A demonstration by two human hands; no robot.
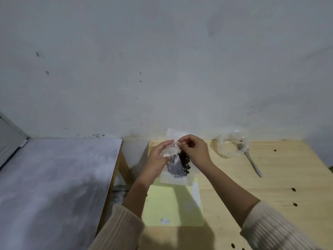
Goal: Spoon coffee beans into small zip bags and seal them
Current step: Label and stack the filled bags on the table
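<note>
A small clear zip bag [175,175] with dark coffee beans [182,164] in it is held upright above the wooden table [270,177]. My left hand [158,157] holds the bag's left side near its top. My right hand [195,150] pinches the top edge of the bag between thumb and fingers. A clear plastic bowl [228,147] stands at the back right, with a metal spoon [251,160] resting in it, handle pointing toward me.
A pale yellow sheet [171,208] lies on the table under the bag, with another clear bag on its right part. A grey-topped table [54,186] stands to the left across a gap. The wall runs close behind both tables.
</note>
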